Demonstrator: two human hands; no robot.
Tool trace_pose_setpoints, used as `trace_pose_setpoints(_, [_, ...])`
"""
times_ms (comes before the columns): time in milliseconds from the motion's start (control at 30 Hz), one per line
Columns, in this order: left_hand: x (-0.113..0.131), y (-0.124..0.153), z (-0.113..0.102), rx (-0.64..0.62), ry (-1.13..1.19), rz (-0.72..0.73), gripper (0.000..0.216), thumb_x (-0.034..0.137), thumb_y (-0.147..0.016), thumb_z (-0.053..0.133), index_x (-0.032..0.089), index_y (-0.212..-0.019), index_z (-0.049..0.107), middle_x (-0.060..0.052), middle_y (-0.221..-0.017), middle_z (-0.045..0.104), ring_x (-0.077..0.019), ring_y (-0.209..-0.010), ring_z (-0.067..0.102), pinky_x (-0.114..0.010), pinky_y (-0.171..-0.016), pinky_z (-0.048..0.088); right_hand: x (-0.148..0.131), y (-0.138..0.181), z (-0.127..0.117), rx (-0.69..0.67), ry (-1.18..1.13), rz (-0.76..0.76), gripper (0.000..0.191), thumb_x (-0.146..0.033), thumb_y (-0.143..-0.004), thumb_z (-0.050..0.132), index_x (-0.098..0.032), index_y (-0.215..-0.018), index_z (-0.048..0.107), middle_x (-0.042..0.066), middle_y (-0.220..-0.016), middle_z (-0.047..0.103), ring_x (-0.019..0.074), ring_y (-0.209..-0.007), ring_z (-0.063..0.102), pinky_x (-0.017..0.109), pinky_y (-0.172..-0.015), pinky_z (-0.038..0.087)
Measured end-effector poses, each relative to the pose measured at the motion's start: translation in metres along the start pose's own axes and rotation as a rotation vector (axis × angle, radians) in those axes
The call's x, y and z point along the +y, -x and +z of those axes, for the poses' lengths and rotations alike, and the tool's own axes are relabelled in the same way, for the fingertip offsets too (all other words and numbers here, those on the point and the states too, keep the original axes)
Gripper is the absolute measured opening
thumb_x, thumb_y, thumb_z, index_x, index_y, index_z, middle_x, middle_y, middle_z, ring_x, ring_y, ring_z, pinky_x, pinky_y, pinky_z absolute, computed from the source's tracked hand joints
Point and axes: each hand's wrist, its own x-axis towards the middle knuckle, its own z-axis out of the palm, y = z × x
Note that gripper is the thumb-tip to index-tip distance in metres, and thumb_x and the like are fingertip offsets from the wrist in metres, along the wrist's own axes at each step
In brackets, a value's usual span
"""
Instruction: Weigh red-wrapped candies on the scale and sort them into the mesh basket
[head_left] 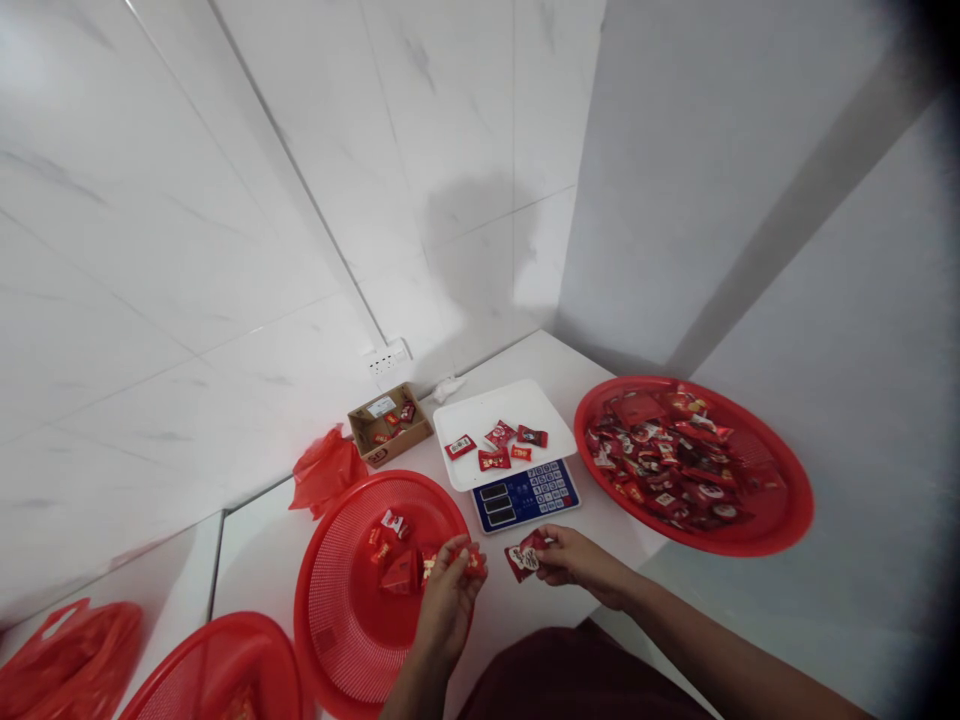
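Note:
My left hand (451, 590) is closed on red wrapped candies (472, 562) at the right rim of a red mesh basket (330, 590). Several red packets (400, 572) lie inside that basket. To the right, my right hand (574, 560) pinches a dark red candy packet (521, 560) with white lettering, held above the table just in front of a scale. The digital scale (525, 497) has a blue keypad and carries a white tray (487, 400). On the tray lie several wrapped candies (499, 433), spaced apart.
A large red basket (795, 500) full of wrapped candies stands at right. Behind the scale's left side is a cardboard box (367, 420) with a few candies. Red plastic bags (330, 470) and another red basket (217, 640) are at left. A wall socket (386, 360) sits above the box.

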Motion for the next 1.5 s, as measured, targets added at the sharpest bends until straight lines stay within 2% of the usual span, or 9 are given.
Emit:
trace_pose_setpoints(267, [-0.005,0.004,-0.001,-0.044,-0.163,-0.052,0.032,0.030,-0.068,0.067,0.019,-0.093,0.050,-0.006,-0.088,0.066,-0.0120,-0.068,0.062,-0.026,-0.066,0.045,-0.003,-0.019,-0.016,0.085,-0.161,-0.029,0.020,-0.028,-0.068,0.065,-0.017,-0.082,0.055,0.000,-0.071,0.065,0.0066,-0.058,0.057,0.020,-0.060,0.045])
trace_pose_setpoints(533, [-0.006,0.005,-0.001,-0.033,-0.224,-0.040,0.034,0.038,-0.060,0.070,0.020,-0.080,0.048,-0.004,-0.092,0.066,-0.0077,-0.061,0.056,-0.022,-0.059,0.037,-0.065,-0.082,-0.029,0.287,-0.345,-0.170,0.011,-0.018,-0.075,0.060,-0.019,-0.083,0.053,0.002,-0.079,0.066,0.0089,-0.066,0.062,0.019,-0.061,0.051])
trace_pose_setpoints(700, [-0.008,0.006,-0.006,-0.025,-0.201,-0.038,0.036,0.035,-0.058,0.072,0.020,-0.077,0.046,-0.005,-0.095,0.065,-0.0078,-0.061,0.055,-0.022,-0.058,0.036,-0.069,-0.082,-0.024,0.300,-0.270,-0.146,0.029,-0.021,-0.070,0.064,-0.021,-0.097,0.053,0.003,-0.085,0.066,0.0115,-0.065,0.062,0.022,-0.054,0.050])
trace_pose_setpoints(900, [-0.010,0.003,-0.010,-0.016,-0.239,-0.036,0.036,0.039,-0.060,0.070,0.020,-0.075,0.044,-0.005,-0.094,0.065,-0.0063,-0.057,0.051,-0.021,-0.056,0.035,-0.016,-0.049,-0.027,0.121,-0.091,-0.017,0.026,-0.027,-0.072,0.062,-0.018,-0.095,0.055,0.006,-0.088,0.065,0.0095,-0.066,0.060,0.023,-0.062,0.047])
trace_pose_setpoints(1000, [-0.009,0.002,-0.008,-0.025,-0.286,-0.036,0.036,0.042,-0.061,0.068,0.020,-0.081,0.048,-0.002,-0.089,0.063,-0.0063,-0.057,0.050,-0.021,-0.056,0.035,0.011,-0.035,-0.037,0.138,-0.055,0.039,0.027,-0.029,-0.071,0.061,-0.018,-0.095,0.055,0.006,-0.090,0.064,0.0093,-0.067,0.060,0.024,-0.066,0.046])
trace_pose_setpoints(1100, [-0.009,0.000,-0.006,-0.060,-0.349,-0.027,0.040,0.042,-0.062,0.068,0.018,-0.090,0.053,0.003,-0.066,0.057,-0.0054,-0.052,0.045,-0.020,-0.053,0.033,0.027,-0.022,-0.044,0.160,-0.008,0.106,0.027,-0.030,-0.070,0.061,-0.017,-0.093,0.056,0.007,-0.089,0.063,0.0091,-0.067,0.058,0.024,-0.066,0.045])
trace_pose_setpoints(1200, [-0.012,-0.002,-0.002,-0.116,-0.466,-0.024,0.042,0.041,-0.062,0.068,0.014,-0.091,0.054,0.007,-0.053,0.047,-0.0042,-0.045,0.038,-0.020,-0.048,0.028,0.030,-0.010,-0.039,0.097,0.058,0.096,0.031,-0.038,-0.069,0.061,-0.017,-0.092,0.057,0.007,-0.090,0.063,0.0099,-0.070,0.058,0.024,-0.066,0.044])
trace_pose_setpoints(1333, [-0.018,0.000,0.009,-0.173,-0.552,0.005,0.046,0.038,-0.059,0.070,0.014,-0.094,0.051,0.007,-0.055,0.048,-0.0052,-0.046,0.040,-0.020,-0.047,0.028,0.016,0.000,-0.014,-0.105,0.163,0.005,0.038,-0.048,-0.071,0.057,-0.015,-0.090,0.060,0.007,-0.089,0.063,0.0115,-0.072,0.058,0.024,-0.064,0.043])
trace_pose_setpoints(1500, [-0.026,0.001,0.023,-0.223,-0.529,-0.029,0.069,0.025,-0.048,0.076,0.017,-0.108,0.043,0.008,-0.057,0.049,-0.0091,-0.054,0.049,-0.023,-0.056,0.037,0.002,0.003,0.016,-0.191,0.316,-0.158,0.026,-0.033,-0.068,0.059,-0.014,-0.086,0.060,0.002,-0.073,0.063,0.0119,-0.064,0.056,0.023,-0.057,0.041])
